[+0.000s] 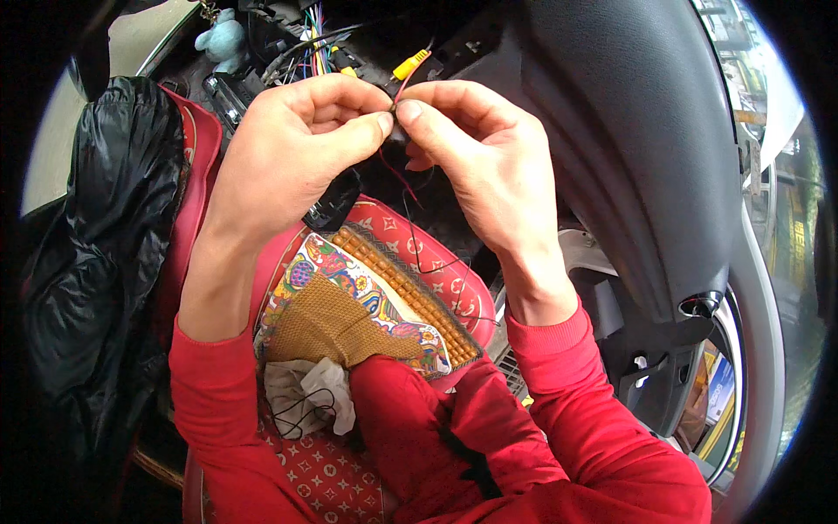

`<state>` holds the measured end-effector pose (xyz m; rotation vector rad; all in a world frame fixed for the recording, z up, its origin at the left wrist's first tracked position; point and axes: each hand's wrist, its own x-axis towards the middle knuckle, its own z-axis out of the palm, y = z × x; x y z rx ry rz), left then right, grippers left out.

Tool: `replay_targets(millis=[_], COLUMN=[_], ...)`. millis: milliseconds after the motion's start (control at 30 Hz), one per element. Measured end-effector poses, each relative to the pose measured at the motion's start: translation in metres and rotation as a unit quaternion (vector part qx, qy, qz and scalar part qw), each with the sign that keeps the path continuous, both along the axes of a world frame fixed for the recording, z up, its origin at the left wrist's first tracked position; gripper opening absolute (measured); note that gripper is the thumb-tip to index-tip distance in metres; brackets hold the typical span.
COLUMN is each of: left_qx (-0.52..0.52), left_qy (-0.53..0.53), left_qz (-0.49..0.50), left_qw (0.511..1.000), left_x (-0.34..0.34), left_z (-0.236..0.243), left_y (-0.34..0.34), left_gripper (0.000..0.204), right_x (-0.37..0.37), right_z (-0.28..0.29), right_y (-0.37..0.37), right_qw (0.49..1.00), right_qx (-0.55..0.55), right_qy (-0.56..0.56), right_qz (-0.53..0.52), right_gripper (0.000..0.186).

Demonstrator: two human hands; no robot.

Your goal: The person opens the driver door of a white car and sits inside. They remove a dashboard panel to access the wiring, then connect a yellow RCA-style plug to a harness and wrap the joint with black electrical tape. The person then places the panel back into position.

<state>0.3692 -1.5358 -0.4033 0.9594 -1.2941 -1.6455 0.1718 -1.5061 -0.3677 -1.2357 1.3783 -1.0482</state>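
My left hand (292, 153) and my right hand (497, 157) meet fingertip to fingertip at the top middle. Each pinches a thin red wire (400, 177) between thumb and forefinger. The exact spot where they hold it is partly hidden by the fingertips. Just above the fingers is a yellow plug (411, 65), with the red wire running up beside it. Below the hands the wire's red end hangs loose. A thin black wire (414, 236) dangles lower, over the red patterned seat (384, 220).
A bundle of coloured wires (316, 39) rises behind my left hand, beside a blue plush toy (223, 42). A dark dashboard panel (628, 113) fills the right. A beaded mat (410, 297), a colourful cloth (327, 258) and crumpled white plastic (305, 393) lie below; black shiny fabric (113, 236) hangs left.
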Motion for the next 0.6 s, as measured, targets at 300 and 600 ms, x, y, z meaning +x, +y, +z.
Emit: replay_targets(millis=[300,600], left_qx=[0.009,0.013], left_qy=[0.027,0.086], left_qz=[-0.026,0.056], left_qw=[0.999,0.995], left_x=[-0.003,-0.023], left_z=[-0.006,-0.018], left_y=[-0.007,-0.003], left_gripper=[0.029,0.018], right_x=[0.003,0.010], right_z=[-0.002,-0.019], right_y=[0.004,0.005], right_qw=[0.987,0.951], right_qx=[0.093,0.127], right_qy=[-0.134,-0.277], right_qz=[0.003,-0.056], right_gripper=[0.025,0.021])
